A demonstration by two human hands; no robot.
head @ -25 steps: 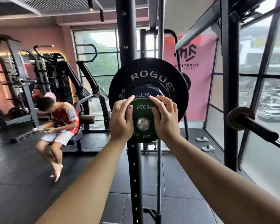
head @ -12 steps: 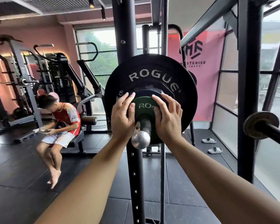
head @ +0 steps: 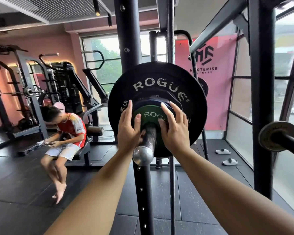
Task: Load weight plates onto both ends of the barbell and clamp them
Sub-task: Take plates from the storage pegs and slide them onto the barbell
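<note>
The left hand and right hand press flat, fingers spread, on the green plate, which sits against the black plate on the near barbell sleeve. Nothing clamps them yet, and the other end is unseen.

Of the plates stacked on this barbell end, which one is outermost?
The small green plate, nearest the barbell end; the blue plate and large black plate sit behind it.

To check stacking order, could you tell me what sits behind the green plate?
A blue plate, then a large black plate. The left hand and right hand overlap the green plate, hiding anything thinner behind its edges.
</note>
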